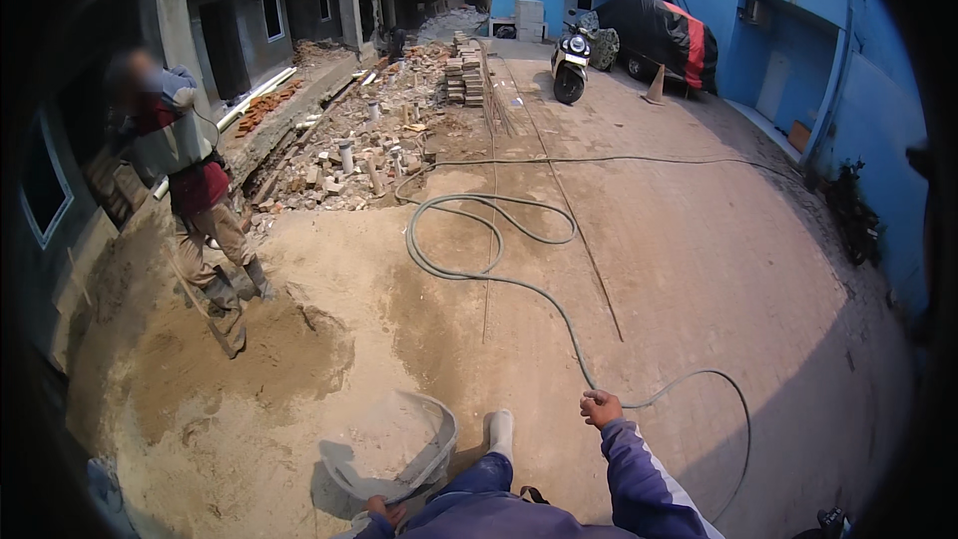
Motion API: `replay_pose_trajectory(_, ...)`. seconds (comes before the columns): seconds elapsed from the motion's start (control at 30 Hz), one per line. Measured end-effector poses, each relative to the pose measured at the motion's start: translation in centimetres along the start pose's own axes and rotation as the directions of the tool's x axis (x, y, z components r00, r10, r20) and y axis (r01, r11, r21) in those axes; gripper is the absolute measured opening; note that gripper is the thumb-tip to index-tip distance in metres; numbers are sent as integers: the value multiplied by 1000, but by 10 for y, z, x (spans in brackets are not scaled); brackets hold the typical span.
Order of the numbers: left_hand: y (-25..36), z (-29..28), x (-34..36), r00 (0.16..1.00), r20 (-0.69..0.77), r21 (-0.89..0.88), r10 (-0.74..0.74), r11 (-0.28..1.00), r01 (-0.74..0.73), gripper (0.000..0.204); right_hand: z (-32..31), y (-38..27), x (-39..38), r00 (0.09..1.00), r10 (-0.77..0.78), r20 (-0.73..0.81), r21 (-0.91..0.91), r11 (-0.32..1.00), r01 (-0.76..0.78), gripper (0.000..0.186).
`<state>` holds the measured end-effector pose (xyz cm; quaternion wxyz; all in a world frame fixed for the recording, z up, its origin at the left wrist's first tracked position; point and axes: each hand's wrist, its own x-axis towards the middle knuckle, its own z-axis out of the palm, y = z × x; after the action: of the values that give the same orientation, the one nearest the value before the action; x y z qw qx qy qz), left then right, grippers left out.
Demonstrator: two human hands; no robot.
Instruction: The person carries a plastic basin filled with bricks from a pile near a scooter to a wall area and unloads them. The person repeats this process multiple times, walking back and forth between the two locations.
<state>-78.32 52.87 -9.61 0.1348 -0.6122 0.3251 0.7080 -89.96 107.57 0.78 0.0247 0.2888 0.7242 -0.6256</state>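
My left hand (385,510) is closed on the near rim of a grey, dusty mortar tub (439,459), low and in front of me. The tub is tilted, and its pale interior looks smeared with dried material. Out to the right, my right hand (600,407) hangs in the air with loosely bent fingers, the forefinger reaching left. A grey-green hose (559,309) passes behind that hand in the picture; I see no clear grip on it. One light-coloured boot (500,432) of mine shows beside the tub.
At left, a person (200,160) stands by a sand heap (269,349) with a hoe (222,329). Rubble (344,155) and stacked pavers (465,70) lie beyond. Thin rods (589,250) and hose loops cross the paving. Farther back are a motorbike (571,65), traffic cone (655,86) and covered car (654,35).
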Motion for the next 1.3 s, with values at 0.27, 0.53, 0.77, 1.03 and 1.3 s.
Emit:
replay_pose_trajectory(0.27,73,279,28,988,141,64,-62,997,53,54,-132,97,67,707,657,262,-827,530,-185,36)
replay_pose_trajectory(0.53,148,538,26,970,216,194,113,969,-156,43,-126,-4,270,618,786,17,-307,593,-744,26)
replay_pose_trajectory(0.77,183,743,41,1000,-12,124,26,992,-24,45,-162,-61,519,619,785,12,-111,616,-780,17)
replay_pose_trajectory(1.03,224,879,40,998,70,-158,5,987,7,54,-163,-305,923,930,346,-127,252,918,-307,3)
replay_pose_trajectory(1.3,300,1035,137,997,64,-392,32,920,-4,54,-9,-479,1124,981,162,103,65,983,-169,26)
